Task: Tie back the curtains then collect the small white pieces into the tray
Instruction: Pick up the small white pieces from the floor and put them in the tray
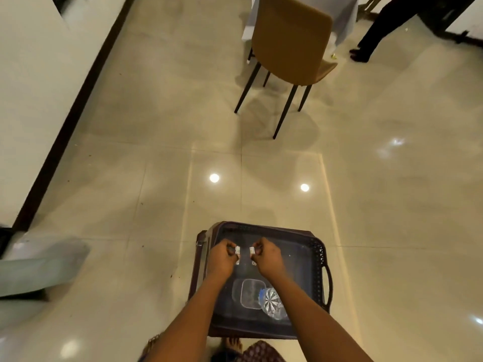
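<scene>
Tiled floor w/ dark tray (317, 259) holding clear tub (248, 293) & bottle (273, 303); both hands pinch white pieces (237, 250) above.

Both forearms cover part of the dark tray (317, 259) floor and its near rim. The right forearm overlaps the clear plastic bottle (273, 304). Small white pieces (237, 253) at the fingertips are too small to identify. A pale blurred shape (39, 267) and a standing person (379, 32) are cut by the frame edges.

Dark brown handled tray (320, 259) on floor, small white pieces (237, 250) held above it
</scene>
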